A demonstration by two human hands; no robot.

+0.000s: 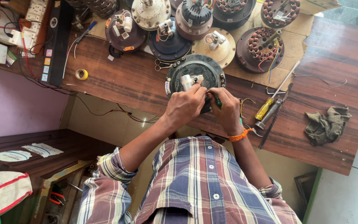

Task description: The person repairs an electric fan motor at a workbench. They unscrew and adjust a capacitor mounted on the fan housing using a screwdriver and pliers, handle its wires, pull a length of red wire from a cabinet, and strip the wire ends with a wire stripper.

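Dark wooden workbench, streaky grain, seen from overhead, purple wall on one side. Round black fan motor housing with screws around its rim sits near the bench's front edge, white cylindrical capacitor standing on its top face. Left hand lies on the housing's near side, fingers curled together, fingertips pinching at thin wires just beside the capacitor. Right hand touches the left hand over the housing's near rim, fingers closed around a green-handled tool; tip hidden, can't tell what it touches. Orange thread band on the right wrist. Plaid shirt sleeves rolled up.

Beyond the housing: row of other opened fan motors, one with exposed copper windings and coloured wires, resting on brown cardboard. Right of the housing: yellow-handled screwdriver with a grey metal tool just beside it, then a crumpled grey-green rag well apart. Left of the housing: small yellow tape roll, long black power strip, white switch sockets with red and black leads.
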